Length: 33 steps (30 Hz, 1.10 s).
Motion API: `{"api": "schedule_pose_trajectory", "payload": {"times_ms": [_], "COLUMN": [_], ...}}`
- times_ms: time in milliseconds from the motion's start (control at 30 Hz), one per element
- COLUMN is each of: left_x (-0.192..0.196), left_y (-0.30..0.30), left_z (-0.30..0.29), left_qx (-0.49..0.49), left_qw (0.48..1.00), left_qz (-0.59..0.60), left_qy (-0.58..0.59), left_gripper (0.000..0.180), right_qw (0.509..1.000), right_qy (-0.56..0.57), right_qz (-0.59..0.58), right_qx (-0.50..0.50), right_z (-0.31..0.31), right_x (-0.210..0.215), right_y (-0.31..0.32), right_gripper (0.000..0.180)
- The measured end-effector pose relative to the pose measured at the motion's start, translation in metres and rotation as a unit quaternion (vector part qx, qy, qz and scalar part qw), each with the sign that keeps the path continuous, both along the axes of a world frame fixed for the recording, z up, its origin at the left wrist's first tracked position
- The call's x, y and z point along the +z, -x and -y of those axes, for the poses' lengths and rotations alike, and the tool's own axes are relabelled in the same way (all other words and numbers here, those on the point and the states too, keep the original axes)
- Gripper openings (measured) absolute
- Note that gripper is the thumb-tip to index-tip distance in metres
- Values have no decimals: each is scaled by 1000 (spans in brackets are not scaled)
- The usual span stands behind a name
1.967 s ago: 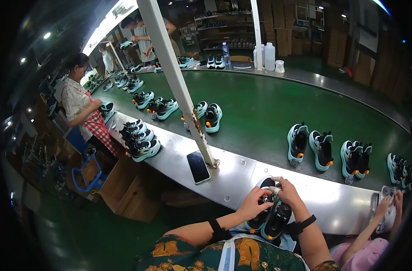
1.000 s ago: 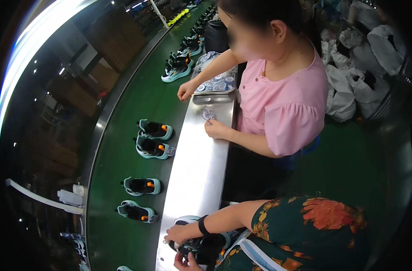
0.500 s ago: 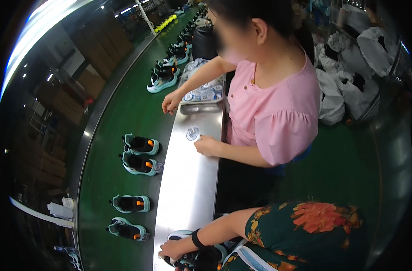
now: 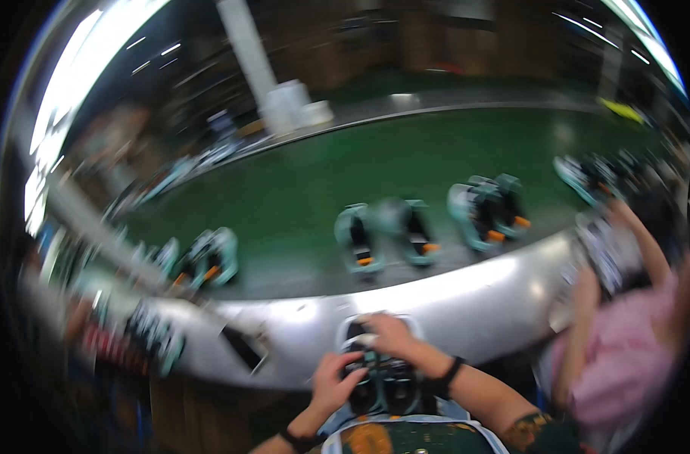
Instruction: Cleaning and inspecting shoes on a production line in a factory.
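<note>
A pair of black and pale aqua shoes (image 4: 396, 384) stands side by side right in front of me, at the near edge of the metal bench. Over the upper part of the left shoe lies my right hand (image 4: 390, 335), its fingers bent down onto it. A small pale patch shows by those fingertips, too blurred to name. My left hand (image 4: 331, 386) is at the left side of the same shoe, with thumb and fingers apart and their tips at its upper. Dark bands circle both my wrists.
Beyond the metal bench (image 4: 466, 295) runs a green conveyor belt (image 4: 299, 189) carrying more such shoes (image 4: 358, 238). Shoes (image 4: 154, 333) also stand on the bench at left, near a dark slot (image 4: 242, 348). A co-worker in a pink top (image 4: 621, 363) reaches over the bench at right.
My view has swung left, so the bench now runs across it and the co-worker is at the far right. Both my hands now show at the pair of shoes.
</note>
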<state>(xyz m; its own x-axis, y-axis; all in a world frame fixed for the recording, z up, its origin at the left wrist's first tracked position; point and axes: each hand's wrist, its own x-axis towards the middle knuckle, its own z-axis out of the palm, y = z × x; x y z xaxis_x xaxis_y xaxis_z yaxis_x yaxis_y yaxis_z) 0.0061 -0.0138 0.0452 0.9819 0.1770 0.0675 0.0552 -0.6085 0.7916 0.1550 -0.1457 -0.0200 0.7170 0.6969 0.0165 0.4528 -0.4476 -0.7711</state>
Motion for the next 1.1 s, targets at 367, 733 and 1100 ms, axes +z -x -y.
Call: {"api": "schedule_pose_trajectory", "payload": {"times_ms": [367,733,1100], "left_x": [0,-66,-47], "left_y": [35,7,15], "left_z": [10,0,5], "left_qx": [32,10,10], "left_qw": [994,999,996], "left_qz": [60,34,26], "left_qy": [80,-7,79], "left_gripper": [53,83,74], "right_qw": [1000,991,985], "right_qy": [2,-93,13], "right_qz": [-17,-75,-54], "right_qx": [16,63,161], "right_z": [7,15,16], "right_x": [23,67,110], "right_y": [10,10,61], "right_gripper": [43,35,40]}}
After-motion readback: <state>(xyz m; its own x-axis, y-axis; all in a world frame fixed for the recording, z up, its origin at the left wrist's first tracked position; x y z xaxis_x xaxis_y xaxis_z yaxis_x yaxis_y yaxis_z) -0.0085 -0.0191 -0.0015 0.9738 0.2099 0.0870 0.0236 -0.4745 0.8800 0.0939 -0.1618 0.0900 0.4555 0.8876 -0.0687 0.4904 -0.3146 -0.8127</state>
